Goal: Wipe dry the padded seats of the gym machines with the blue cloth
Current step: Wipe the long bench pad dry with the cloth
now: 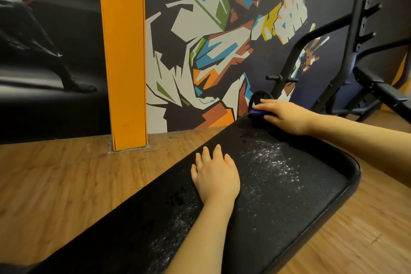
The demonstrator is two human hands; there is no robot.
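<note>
A long black padded bench seat runs from the lower left to the middle right, with glistening water droplets across its middle. My left hand rests flat on the pad near its left edge, fingers straight. My right hand presses the blue cloth onto the far corner of the pad; only a small strip of cloth shows under the fingers.
A black metal rack and another bench stand at the right. A black weight plate leans just behind the far corner. An orange pillar and a mural wall close off the back. Wooden floor surrounds the bench.
</note>
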